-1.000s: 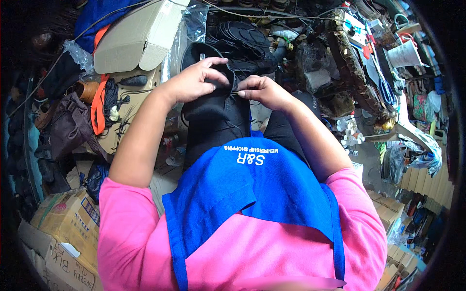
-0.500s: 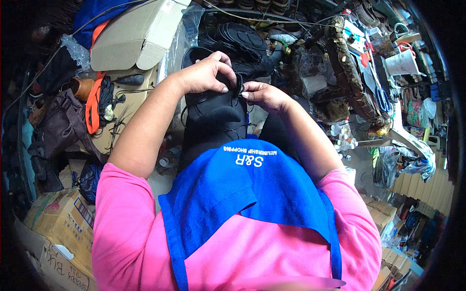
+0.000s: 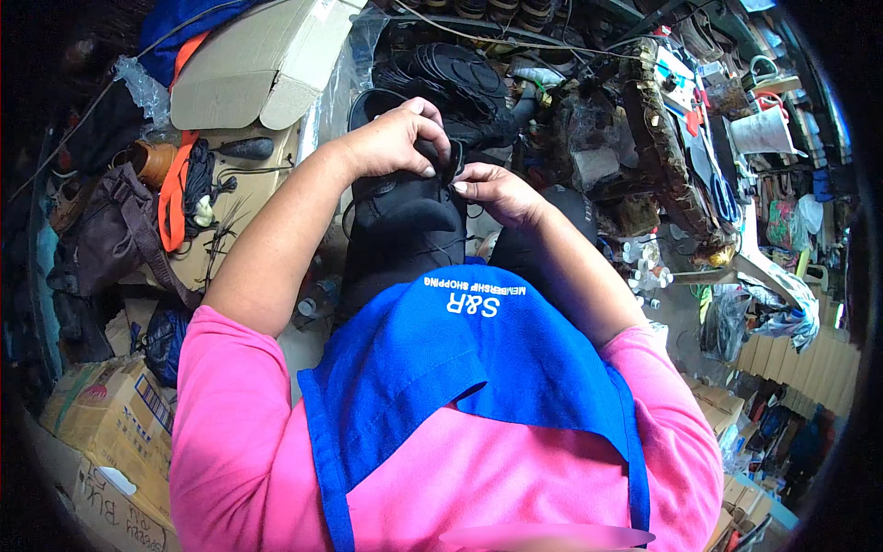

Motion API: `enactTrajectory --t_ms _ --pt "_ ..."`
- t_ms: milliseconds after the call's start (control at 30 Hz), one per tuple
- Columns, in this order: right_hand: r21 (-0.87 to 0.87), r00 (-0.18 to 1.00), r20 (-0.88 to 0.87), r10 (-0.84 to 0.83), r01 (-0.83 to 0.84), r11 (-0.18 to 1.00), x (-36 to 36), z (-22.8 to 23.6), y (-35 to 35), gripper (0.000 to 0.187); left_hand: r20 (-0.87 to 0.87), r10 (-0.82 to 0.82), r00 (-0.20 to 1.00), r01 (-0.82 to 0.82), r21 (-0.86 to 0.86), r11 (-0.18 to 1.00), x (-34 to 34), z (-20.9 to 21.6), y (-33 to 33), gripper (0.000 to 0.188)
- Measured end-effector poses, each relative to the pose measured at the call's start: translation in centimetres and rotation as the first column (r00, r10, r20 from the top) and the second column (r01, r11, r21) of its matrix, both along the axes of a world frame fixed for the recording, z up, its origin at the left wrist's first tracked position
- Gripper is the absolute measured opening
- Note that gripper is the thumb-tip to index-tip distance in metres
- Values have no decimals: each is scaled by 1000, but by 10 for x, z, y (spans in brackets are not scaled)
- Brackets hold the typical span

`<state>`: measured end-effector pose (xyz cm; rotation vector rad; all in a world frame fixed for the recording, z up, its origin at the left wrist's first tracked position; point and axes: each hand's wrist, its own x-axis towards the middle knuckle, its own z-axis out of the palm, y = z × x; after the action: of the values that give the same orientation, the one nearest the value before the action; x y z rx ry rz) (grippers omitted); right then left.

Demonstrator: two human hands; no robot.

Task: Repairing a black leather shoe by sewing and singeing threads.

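A black shoe [image 3: 414, 217] with dark laces rests across my lap, its laced part toward me. My left hand [image 3: 402, 141] is closed around the shoe's far part, the thumb and fingers pressing into the black material. Just right of it, my right hand [image 3: 504, 195] pinches at a dark raised edge on the shoe's right side. Whatever lies between those right fingertips is too small to make out. Part of the shoe is hidden beneath my left hand.
A stack of black soles [image 3: 451, 74] lies beyond the shoe. An opened cardboard box [image 3: 262, 74] stands at the far left, near an orange strap [image 3: 175, 198] and a dark bag [image 3: 115, 221]. On the right are a worn block [image 3: 658, 138] and a white container [image 3: 763, 132].
My right hand has shifted slightly, its fingers more curled and its wrist a little lower. My left hand stays in nearly the same place on the shoe.
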<state>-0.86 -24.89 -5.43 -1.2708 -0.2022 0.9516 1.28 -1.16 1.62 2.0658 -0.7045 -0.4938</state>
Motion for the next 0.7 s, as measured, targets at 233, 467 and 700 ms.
enactTrajectory --t_ms 233,467,700 --pt "-84 967 249 -63 86 993 -6 25 1 22 342 188 921 -217 48 975 -22 10 -1 23" --pt "-221 937 350 -18 101 970 1 27 -6 15 357 264 896 -353 213 911 -66 20 -1 32" --pt "-229 917 400 12 87 970 -3 30 30 16 378 283 882 -376 199 905 -68 12 -6 31"
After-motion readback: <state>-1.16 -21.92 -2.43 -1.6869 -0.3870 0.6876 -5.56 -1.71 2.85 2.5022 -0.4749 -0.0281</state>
